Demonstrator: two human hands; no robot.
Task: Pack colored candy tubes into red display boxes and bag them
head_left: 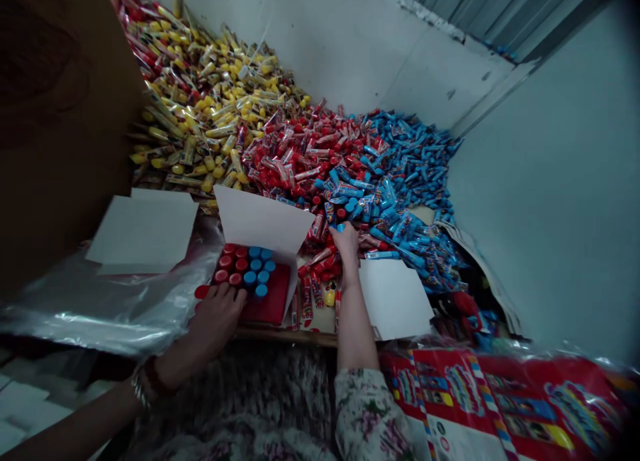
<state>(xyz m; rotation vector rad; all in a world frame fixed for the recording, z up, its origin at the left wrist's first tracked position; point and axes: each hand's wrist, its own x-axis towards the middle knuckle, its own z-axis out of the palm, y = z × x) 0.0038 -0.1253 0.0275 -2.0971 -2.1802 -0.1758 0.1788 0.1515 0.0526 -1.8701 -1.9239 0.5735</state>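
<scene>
My floral sleeve point(367, 407) runs to my right hand point(347, 251), fingers pinching a blue-capped tube point(340, 227); the red box point(273, 302) lies leftward, touching my left hand point(217, 314), fingers loosely spread.

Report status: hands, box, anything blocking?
Left hand flat on red box, half filled. Right hand pinching blue-capped tube at pile. White flap upright behind rows.
</scene>
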